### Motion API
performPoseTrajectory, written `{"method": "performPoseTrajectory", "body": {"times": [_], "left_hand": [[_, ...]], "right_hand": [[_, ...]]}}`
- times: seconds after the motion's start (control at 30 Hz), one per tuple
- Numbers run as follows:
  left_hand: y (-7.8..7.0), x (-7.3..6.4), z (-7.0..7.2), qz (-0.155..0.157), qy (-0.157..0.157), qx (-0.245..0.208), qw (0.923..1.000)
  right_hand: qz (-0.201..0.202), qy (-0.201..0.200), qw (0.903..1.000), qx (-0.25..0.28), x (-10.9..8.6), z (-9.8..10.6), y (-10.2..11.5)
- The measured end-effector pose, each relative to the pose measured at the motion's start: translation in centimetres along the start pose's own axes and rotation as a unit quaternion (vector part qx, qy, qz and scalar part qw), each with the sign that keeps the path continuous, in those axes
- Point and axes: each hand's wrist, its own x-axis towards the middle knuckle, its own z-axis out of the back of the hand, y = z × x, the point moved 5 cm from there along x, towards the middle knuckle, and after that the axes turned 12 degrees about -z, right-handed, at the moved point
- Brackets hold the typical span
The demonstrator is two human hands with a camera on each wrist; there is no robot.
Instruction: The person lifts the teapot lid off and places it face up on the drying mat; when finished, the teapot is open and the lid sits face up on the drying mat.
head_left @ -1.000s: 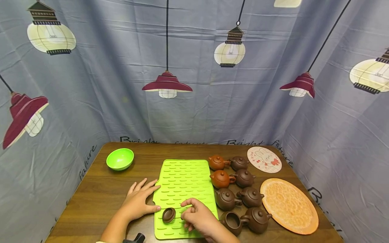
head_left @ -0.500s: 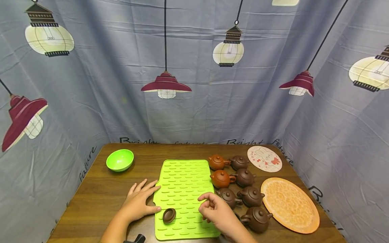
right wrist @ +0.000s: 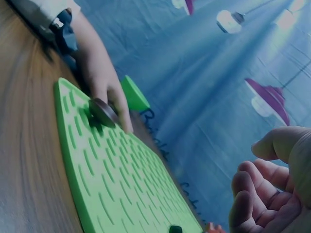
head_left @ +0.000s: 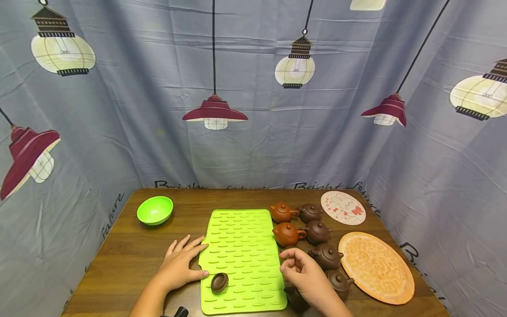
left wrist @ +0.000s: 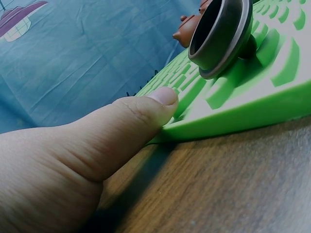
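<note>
A dark brown teapot lid (head_left: pixel 219 282) lies knob-down and tilted on the green ribbed mat (head_left: pixel 245 255). My left hand (head_left: pixel 180 264) rests spread at the mat's left edge; in the left wrist view its thumb (left wrist: pixel 141 111) touches that edge, close to the lid. My right hand (head_left: pixel 306 275) is over the teapots beside the mat's right edge, its fingers loosely curled. Nothing shows between thumb and fingers in the right wrist view. Partly under this hand is a dark teapot (head_left: pixel 295 300), and another dark teapot (head_left: pixel 339 281) shows just to its right.
Two orange teapots (head_left: pixel 287 234) and several dark teapots (head_left: pixel 318 231) stand in rows right of the mat. Farther right lie a round tan mat (head_left: pixel 378 268) and a round rabbit-print mat (head_left: pixel 343 208). A green bowl (head_left: pixel 155 210) stands at the back left.
My right hand has moved right, from above the mat near the lid to over the teapots, covering some of them. The left hand and the lid have stayed in place.
</note>
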Motion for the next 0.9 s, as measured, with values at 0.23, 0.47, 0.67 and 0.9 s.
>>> {"method": "performPoseTrajectory", "body": {"times": [0.23,0.47,0.67,0.9], "left_hand": [[0.1,0.0,-0.1,0.003,0.003,0.001,1.0],[0.2,-0.1,-0.2,0.005,0.005,-0.002,1.0],[0.1,0.0,-0.3,0.003,0.002,-0.006,1.0],[0.2,0.0,-0.3,0.001,-0.007,-0.007,1.0]], "right_hand": [[-0.006,-0.064,0.9976,-0.025,-0.3,2.3,-0.6],[-0.044,-0.16,0.9834,-0.074,-1.0,5.4,-1.6],[-0.063,-0.213,0.963,-0.154,-1.7,8.0,-2.7],[-0.065,-0.22,0.9549,-0.188,-2.0,9.6,-3.3]]}}
